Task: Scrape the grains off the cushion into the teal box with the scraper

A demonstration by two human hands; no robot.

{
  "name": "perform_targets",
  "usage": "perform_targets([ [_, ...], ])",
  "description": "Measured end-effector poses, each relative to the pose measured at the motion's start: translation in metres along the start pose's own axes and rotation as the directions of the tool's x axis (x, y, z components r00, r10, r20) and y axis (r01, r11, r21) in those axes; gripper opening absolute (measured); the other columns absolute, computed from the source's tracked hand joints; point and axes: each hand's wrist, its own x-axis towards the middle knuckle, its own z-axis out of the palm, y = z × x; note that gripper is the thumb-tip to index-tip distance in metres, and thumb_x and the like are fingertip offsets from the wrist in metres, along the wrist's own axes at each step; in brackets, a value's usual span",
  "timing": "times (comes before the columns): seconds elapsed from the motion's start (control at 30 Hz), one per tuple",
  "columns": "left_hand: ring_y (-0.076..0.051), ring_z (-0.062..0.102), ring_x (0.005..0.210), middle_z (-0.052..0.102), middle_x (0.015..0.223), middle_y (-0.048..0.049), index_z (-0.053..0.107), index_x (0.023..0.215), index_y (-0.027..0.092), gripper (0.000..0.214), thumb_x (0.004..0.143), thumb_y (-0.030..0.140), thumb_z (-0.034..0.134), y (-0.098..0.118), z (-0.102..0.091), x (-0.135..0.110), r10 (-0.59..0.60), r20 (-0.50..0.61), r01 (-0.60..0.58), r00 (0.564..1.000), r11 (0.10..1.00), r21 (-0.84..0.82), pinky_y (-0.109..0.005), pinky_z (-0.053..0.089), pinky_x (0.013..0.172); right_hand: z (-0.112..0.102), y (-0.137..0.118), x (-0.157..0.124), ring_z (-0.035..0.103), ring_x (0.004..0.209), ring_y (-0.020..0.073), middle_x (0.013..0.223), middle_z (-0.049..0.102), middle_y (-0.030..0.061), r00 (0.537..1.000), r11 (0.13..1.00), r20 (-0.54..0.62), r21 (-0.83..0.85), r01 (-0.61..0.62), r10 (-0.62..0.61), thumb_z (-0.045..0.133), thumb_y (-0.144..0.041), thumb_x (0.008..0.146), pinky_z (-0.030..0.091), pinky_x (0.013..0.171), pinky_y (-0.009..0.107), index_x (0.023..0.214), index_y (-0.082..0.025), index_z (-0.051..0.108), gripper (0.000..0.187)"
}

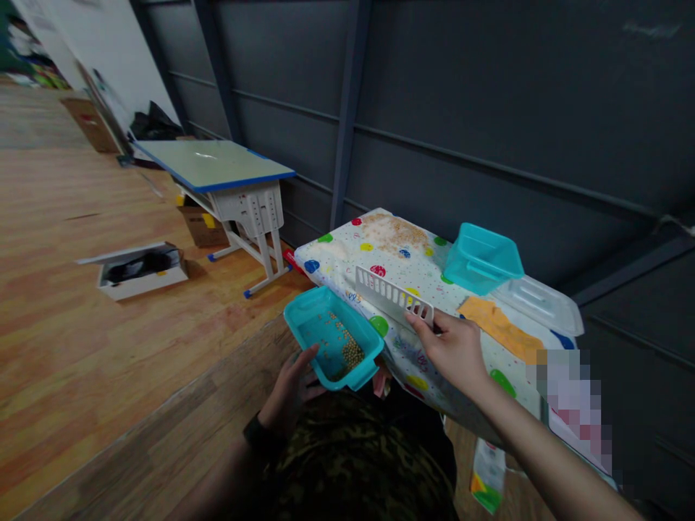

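My left hand point(290, 383) grips the near left rim of a teal plastic container point(309, 311), thumb over the edge. It is held just off the table's front edge. Pale round beans point(352, 354) are gathered in its near right corner, with a few scattered across the bottom. In my right hand point(453, 351) is a white slotted plastic strip point(374, 291), pinched at its right end and held on edge over the tablecloth point(461, 297). At the back of the table lies a spread of tan grains point(399, 233), with a whitish patch point(330, 250) to its left.
A second teal container point(481, 260) stands at the table's back right, near a clear lid point(543, 307) and an orange cloth point(496, 322). Behind rises a dark panelled wall point(489, 94). To the left are a desk point(217, 163) and an opened white box point(144, 275) on the floor.
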Motion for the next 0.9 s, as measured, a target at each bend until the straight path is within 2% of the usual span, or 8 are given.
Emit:
perform_targets([
  [0.13, -0.042, 0.083, 0.134, 0.079, 0.157, -0.0206, 0.069, 0.158, 0.022, 0.078, 0.093, 0.059, 0.091, -0.004, -0.004, 0.005, -0.009, 0.005, 0.009, 1.000, 1.000, 0.020, -0.053, 0.073, 0.104, -0.003, -0.010, 0.002, 0.042, 0.044, 0.0130, 0.045, 0.046, -0.0022, 0.999, 1.000, 0.032, -0.003, 0.008, -0.008, 0.066, -0.069, 0.102, 0.031, 0.049, 0.029, 0.052, -0.027, 0.046, 0.068],
  [0.27, -0.044, 0.084, 0.131, 0.078, 0.159, -0.0220, 0.070, 0.156, 0.020, 0.076, 0.093, 0.055, 0.092, -0.003, -0.001, 0.004, -0.008, -0.003, 0.008, 1.000, 1.000, -0.011, -0.053, 0.074, 0.100, -0.010, -0.015, -0.005, 0.045, 0.045, 0.0134, 0.048, 0.049, -0.0022, 0.997, 0.998, 0.072, 0.039, -0.042, 0.039, 0.067, -0.065, 0.102, 0.030, 0.047, 0.028, 0.055, -0.025, 0.057, 0.063],
  [0.4, -0.045, 0.084, 0.130, 0.079, 0.157, -0.0233, 0.070, 0.156, 0.018, 0.075, 0.092, 0.051, 0.093, 0.000, 0.002, 0.003, -0.014, -0.006, 0.014, 1.000, 0.999, -0.039, -0.055, 0.074, 0.100, -0.015, -0.014, -0.008, 0.043, 0.045, 0.0131, 0.048, 0.046, -0.0030, 0.997, 0.997, 0.027, 0.031, -0.072, 0.072, 0.071, -0.067, 0.099, 0.030, 0.046, 0.028, 0.057, -0.023, 0.062, 0.061],
  [0.57, -0.045, 0.084, 0.131, 0.080, 0.155, -0.0230, 0.070, 0.155, 0.018, 0.072, 0.095, 0.051, 0.090, 0.002, 0.002, 0.001, -0.012, -0.005, 0.012, 1.000, 1.000, -0.019, -0.056, 0.074, 0.102, 0.000, -0.012, 0.003, 0.045, 0.046, 0.0135, 0.048, 0.050, -0.0020, 0.999, 0.998, 0.005, 0.031, -0.052, 0.052, 0.067, -0.069, 0.101, 0.031, 0.048, 0.028, 0.056, -0.024, 0.059, 0.064],
  [0.73, -0.043, 0.085, 0.130, 0.080, 0.156, -0.0211, 0.070, 0.157, 0.019, 0.070, 0.096, 0.048, 0.090, 0.006, 0.003, -0.002, -0.017, -0.038, 0.016, 0.999, 1.000, -0.016, -0.053, 0.075, 0.100, 0.017, -0.018, 0.010, 0.042, 0.045, 0.0132, 0.045, 0.045, -0.0023, 0.998, 0.999, 0.063, 0.040, -0.008, 0.005, 0.064, -0.069, 0.102, 0.028, 0.049, 0.029, 0.052, -0.026, 0.048, 0.068],
  [0.9, -0.040, 0.088, 0.120, 0.083, 0.151, -0.0212, 0.071, 0.157, 0.018, 0.067, 0.098, 0.045, 0.088, 0.007, 0.002, -0.003, 0.004, -0.045, -0.005, 0.999, 1.000, -0.013, -0.048, 0.076, 0.091, 0.004, -0.017, 0.005, 0.043, 0.047, 0.0131, 0.048, 0.047, -0.0023, 0.999, 0.998, 0.038, 0.052, -0.035, 0.033, 0.066, -0.067, 0.102, 0.031, 0.050, 0.028, 0.056, -0.024, 0.056, 0.064],
])
